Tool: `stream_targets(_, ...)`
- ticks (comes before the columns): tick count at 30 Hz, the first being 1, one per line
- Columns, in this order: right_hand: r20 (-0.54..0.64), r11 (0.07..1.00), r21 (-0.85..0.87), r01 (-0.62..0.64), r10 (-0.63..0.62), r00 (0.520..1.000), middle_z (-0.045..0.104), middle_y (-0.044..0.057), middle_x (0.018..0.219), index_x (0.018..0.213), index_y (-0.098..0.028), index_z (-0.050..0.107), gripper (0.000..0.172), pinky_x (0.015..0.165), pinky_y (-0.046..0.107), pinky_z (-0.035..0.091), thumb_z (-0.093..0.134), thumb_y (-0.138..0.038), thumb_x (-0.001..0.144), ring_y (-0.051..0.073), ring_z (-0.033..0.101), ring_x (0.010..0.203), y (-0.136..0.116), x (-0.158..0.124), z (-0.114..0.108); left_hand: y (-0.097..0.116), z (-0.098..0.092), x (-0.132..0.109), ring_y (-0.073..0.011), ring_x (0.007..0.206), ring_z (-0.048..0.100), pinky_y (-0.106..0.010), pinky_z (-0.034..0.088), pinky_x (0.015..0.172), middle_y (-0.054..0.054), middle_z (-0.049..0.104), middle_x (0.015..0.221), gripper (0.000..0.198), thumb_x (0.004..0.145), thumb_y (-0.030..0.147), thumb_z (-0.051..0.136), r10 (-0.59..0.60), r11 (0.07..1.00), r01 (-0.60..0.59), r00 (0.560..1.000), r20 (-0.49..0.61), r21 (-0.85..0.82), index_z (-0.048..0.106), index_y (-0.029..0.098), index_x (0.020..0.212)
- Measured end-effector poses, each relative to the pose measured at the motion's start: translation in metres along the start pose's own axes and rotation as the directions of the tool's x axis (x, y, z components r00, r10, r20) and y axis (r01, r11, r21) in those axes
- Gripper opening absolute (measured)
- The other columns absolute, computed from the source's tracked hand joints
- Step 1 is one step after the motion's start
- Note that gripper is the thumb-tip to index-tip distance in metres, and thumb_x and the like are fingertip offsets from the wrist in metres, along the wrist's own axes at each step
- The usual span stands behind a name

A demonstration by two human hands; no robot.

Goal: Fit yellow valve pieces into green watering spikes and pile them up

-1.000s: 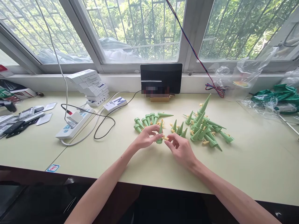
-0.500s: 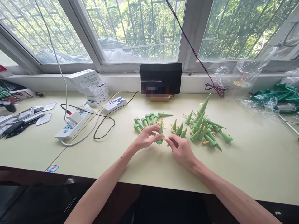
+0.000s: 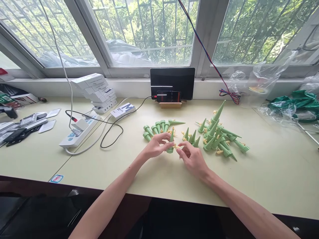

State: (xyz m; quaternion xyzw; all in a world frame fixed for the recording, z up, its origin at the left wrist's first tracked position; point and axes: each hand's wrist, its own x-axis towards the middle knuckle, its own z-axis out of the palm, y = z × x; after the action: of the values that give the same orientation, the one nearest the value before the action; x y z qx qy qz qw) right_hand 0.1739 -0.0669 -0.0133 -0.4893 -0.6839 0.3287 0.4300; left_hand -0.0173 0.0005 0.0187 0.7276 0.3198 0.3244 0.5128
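Note:
My left hand (image 3: 155,148) grips a green cone spike (image 3: 171,142) that stands upright on the pale table, tip up. My right hand (image 3: 191,158) pinches a small yellow fitting (image 3: 176,146) at the spike's side, near its base. Behind the left hand lies a fanned row of green spikes (image 3: 156,128). To the right of my hands sits a loose pile of green spikes with yellow fittings (image 3: 216,136), some upright and some lying down.
A dark tablet (image 3: 172,83) with a phone (image 3: 168,96) on a wooden stand leans at the window sill. A white power strip (image 3: 79,131) with cables, stacked white boxes (image 3: 96,91) and papers lie left. Plastic bags (image 3: 261,79) and green material (image 3: 296,103) sit far right.
My hands stay at the upright spike; the right fingers have shifted slightly around the yellow fitting. The view moved a little.

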Motion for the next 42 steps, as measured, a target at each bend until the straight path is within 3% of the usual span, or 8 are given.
stream_targets(9,0.022,0.999,0.032,0.006,-0.007,1.000,0.060,-0.002,0.062,0.100,-0.020,0.053,0.022,0.054,0.025,0.042,0.045,-0.040,0.099,0.014,0.053,0.052,0.0010,0.0002,0.0005,-0.0017,0.0008,0.0002,-0.0160,0.080,0.062,-0.024,0.054,0.060,-0.009,0.065,0.094,0.030,0.087,0.043,0.063,-0.001,1.000,0.001,1.000,-0.002,0.017,0.066,0.014,0.094)
stream_targets(19,0.038,1.000,-0.015,0.004,-0.004,0.999,0.053,-0.003,0.053,0.074,-0.021,0.052,0.038,0.049,0.025,0.037,0.038,-0.043,0.101,0.012,0.044,0.044,-0.0012,0.0007,-0.0010,-0.0006,0.0031,-0.0006,-0.0145,0.078,0.060,-0.023,0.052,0.061,-0.008,0.064,0.090,0.029,0.087,0.042,0.062,0.025,1.000,-0.026,0.999,0.030,0.015,0.065,0.013,0.091)
stream_targets(23,0.036,1.000,-0.020,-0.011,0.012,0.999,0.053,-0.002,0.052,0.077,-0.020,0.056,0.040,0.049,0.025,0.037,0.037,-0.045,0.101,0.013,0.045,0.044,-0.0014,0.0011,-0.0009,-0.0015,0.0036,-0.0001,-0.0147,0.078,0.060,-0.023,0.053,0.060,-0.008,0.063,0.090,0.028,0.087,0.041,0.063,0.017,1.000,-0.017,0.999,0.028,0.012,0.065,0.013,0.091)
stream_targets(29,0.030,0.998,0.019,-0.054,0.053,0.998,0.053,-0.005,0.056,0.109,-0.018,0.054,0.028,0.050,0.024,0.040,0.045,-0.043,0.098,0.014,0.049,0.048,-0.0026,-0.0001,-0.0002,-0.0023,0.0003,0.0021,-0.0155,0.080,0.063,-0.023,0.055,0.061,-0.008,0.065,0.093,0.027,0.086,0.040,0.064,-0.014,0.999,0.015,1.000,-0.027,0.030,0.066,0.014,0.094)
stream_targets(32,0.043,0.999,0.020,-0.040,0.039,0.998,0.054,-0.005,0.059,0.113,-0.018,0.051,0.027,0.054,0.025,0.042,0.048,-0.039,0.097,0.014,0.051,0.051,-0.0011,-0.0001,0.0005,-0.0022,-0.0008,0.0024,-0.0164,0.081,0.063,-0.023,0.055,0.060,-0.007,0.065,0.091,0.027,0.085,0.040,0.066,-0.017,0.999,0.019,0.999,-0.052,0.039,0.067,0.014,0.093)
stream_targets(38,0.045,1.000,0.016,-0.025,0.024,0.999,0.055,-0.004,0.057,0.102,-0.020,0.053,0.020,0.056,0.024,0.041,0.042,-0.036,0.100,0.013,0.050,0.050,0.0006,0.0006,-0.0008,-0.0031,0.0007,0.0012,-0.0163,0.080,0.065,-0.022,0.055,0.060,-0.008,0.066,0.095,0.029,0.085,0.042,0.066,-0.035,0.999,0.036,0.999,-0.031,0.016,0.067,0.014,0.093)
stream_targets(42,0.050,1.000,0.006,-0.017,0.017,0.999,0.053,-0.004,0.054,0.085,-0.020,0.054,0.029,0.052,0.024,0.037,0.039,-0.038,0.101,0.013,0.047,0.047,0.0006,0.0006,-0.0011,-0.0031,0.0022,0.0005,-0.0142,0.076,0.063,-0.022,0.054,0.059,-0.008,0.066,0.093,0.027,0.085,0.039,0.066,-0.026,1.000,0.026,1.000,-0.008,-0.002,0.067,0.013,0.094)
